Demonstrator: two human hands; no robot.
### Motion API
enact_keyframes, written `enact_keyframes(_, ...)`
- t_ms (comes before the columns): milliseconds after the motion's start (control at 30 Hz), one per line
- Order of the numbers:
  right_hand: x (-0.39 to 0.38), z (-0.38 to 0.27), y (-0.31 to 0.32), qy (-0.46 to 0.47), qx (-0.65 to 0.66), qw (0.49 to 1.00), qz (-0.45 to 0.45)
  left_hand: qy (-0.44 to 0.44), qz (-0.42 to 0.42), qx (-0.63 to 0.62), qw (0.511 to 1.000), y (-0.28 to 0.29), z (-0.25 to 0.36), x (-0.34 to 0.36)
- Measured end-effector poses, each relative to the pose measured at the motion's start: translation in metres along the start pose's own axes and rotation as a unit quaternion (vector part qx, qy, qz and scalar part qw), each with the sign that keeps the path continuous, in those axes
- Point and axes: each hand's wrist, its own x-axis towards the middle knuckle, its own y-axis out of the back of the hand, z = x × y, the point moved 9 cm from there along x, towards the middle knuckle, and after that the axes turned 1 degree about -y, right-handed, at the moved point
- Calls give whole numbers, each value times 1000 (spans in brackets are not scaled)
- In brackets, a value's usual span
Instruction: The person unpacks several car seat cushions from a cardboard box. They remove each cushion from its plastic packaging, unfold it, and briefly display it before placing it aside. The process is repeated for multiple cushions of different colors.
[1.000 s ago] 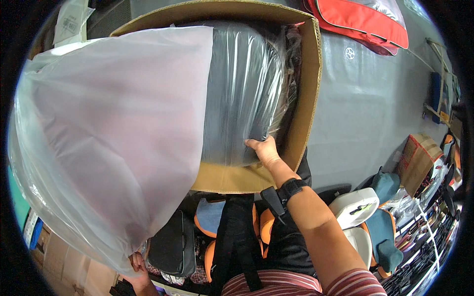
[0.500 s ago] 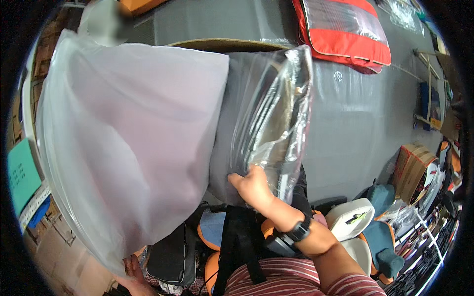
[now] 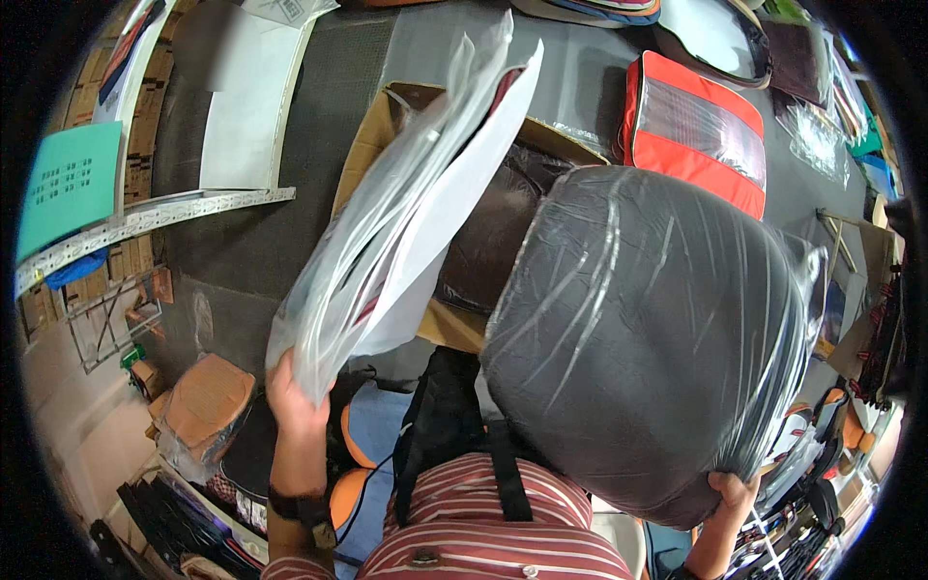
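My left hand (image 3: pixel 298 396) is closed on the lower end of translucent plastic packaging (image 3: pixel 416 213), held upright at a slant with white and maroon layers inside. My right hand (image 3: pixel 732 493) grips the lower right corner of a large dark padded item (image 3: pixel 638 338) in clear plastic, which is raised at the right. Behind and between them is a cardboard box (image 3: pixel 372 155), with another dark plastic-wrapped item (image 3: pixel 493 222) inside it, partly hidden by what I hold.
A red bag with a clear panel (image 3: pixel 696 126) lies at the back right of the grey surface. A white metal rail (image 3: pixel 193 203) and teal board (image 3: pixel 68 184) stand at left. Blue-and-orange pieces (image 3: pixel 367 425) sit below the box. A crowded rack is at right.
The translucent package has swung from broadside to edge-on in my left hand, which has risen. The dark item has been lifted rightward with my right hand, exposing another inside the box.
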Motion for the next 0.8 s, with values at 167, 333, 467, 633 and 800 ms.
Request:
enact_keyframes(167,6,16,50,-31,-2,998,56,26,55,5,998,-49,-19,-1)
enact_keyframes(333,51,47,95,-61,-10,994,86,30,-11,3,999,-54,-43,0)
enact_keyframes(467,79,64,101,-63,38,997,23,37,60,26,997,-55,-57,-13)
enact_keyframes(633,73,71,103,-46,110,993,9,24,33,84,996,-43,-77,-15)
enact_keyframes(800,56,95,130,-3,147,989,20,48,9,44,998,-25,-106,-9)
